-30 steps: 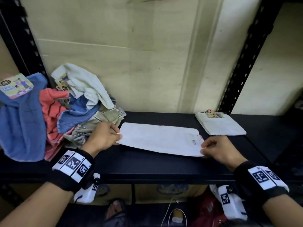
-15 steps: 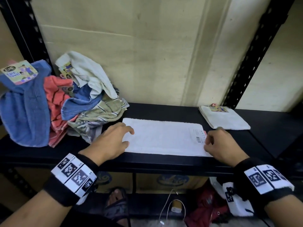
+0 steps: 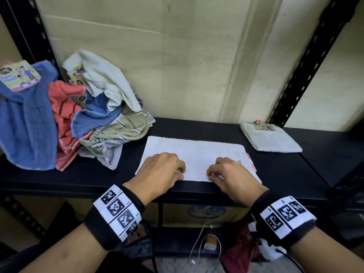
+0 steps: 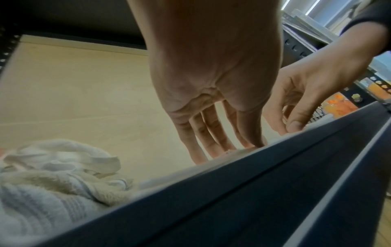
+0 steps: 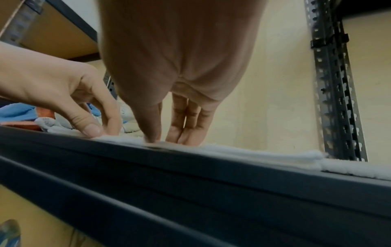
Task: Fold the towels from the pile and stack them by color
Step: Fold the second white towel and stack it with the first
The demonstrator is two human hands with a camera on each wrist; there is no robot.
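A white towel [image 3: 197, 152], folded into a long strip, lies flat on the black shelf [image 3: 295, 170]; its layered near edge [image 5: 275, 155] runs along the shelf lip. My left hand [image 3: 180, 172] and right hand [image 3: 211, 174] sit side by side at the middle of that near edge. Each has curled fingers and a thumb pinching the cloth. In the wrist views the left fingertips [image 4: 243, 145] and right fingertips [image 5: 184, 140] touch the towel. The unfolded pile [image 3: 78, 115] of blue, coral, white and striped towels is at the left.
One folded white towel [image 3: 269, 138] with a paper label lies at the back right of the shelf. Black perforated rack posts [image 3: 307, 62] stand at both sides against a pale wall. Cables and boxes sit below the shelf.
Both hands left the towel's two ends and slid inward to the middle of its near edge. The towel, held up slightly a second ago, now lies flat.
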